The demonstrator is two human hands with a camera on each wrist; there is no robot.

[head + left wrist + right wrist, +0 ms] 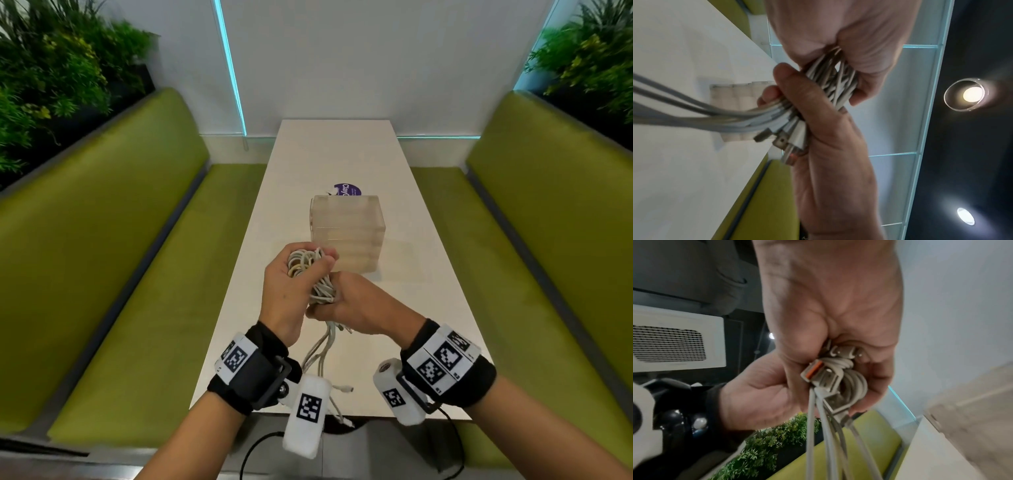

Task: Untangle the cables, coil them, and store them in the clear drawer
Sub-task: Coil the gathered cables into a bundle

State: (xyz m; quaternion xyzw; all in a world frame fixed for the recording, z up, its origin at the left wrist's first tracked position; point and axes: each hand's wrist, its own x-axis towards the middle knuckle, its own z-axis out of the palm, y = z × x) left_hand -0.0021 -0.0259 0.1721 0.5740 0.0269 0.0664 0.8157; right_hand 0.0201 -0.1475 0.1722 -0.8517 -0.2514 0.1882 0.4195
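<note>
Over the white table [308, 164] we held the cables [318, 284] — left hand [291, 291] and right hand [359, 305] both curled tight around them — so no loops slipped before the clear drawer [346, 233].

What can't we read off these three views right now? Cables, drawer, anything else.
- Cable count: bundle of cables wrapped by left hand and right hand; the fingers cover it in all views.
- Loose ends: head view, partly behind the wrist cameras at the table edge.
- Clear drawer unit: contents unreadable, hazy in head view, blurred in the wrist views.
- Purple sticker: text cut off by the drawer unit.
</note>
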